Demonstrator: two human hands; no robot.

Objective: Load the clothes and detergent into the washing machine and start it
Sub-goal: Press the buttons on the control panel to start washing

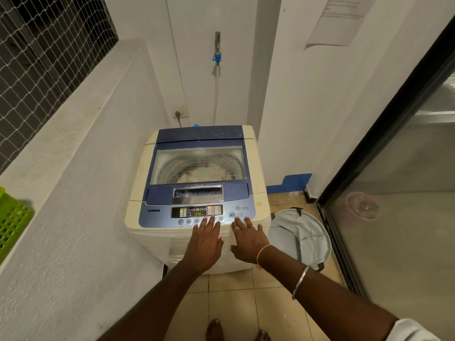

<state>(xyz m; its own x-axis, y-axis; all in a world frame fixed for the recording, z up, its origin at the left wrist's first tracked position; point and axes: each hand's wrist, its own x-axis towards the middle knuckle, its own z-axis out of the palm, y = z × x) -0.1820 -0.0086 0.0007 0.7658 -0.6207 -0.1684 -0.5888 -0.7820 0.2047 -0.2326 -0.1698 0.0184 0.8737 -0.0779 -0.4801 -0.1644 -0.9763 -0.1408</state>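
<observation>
While the cream-and-blue top-loading washing machine [138, 193] is standing just ahead of both grips, its blue glass-windowed lid [197, 190] lying shut over the pale clothes [206, 172], the left grip [205, 239] is resting spread on the small panel buttons. The right grip [248, 238], likewise spread, is lying nearer the round start/pause button [232, 215], just beside its forefinger tip.

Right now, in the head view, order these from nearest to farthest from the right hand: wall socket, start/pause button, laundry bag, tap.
1. Start/pause button, just ahead of the right hand.
2. Laundry bag, floor, right side.
3. Wall socket, behind machine.
4. Tap, higher up.
</observation>
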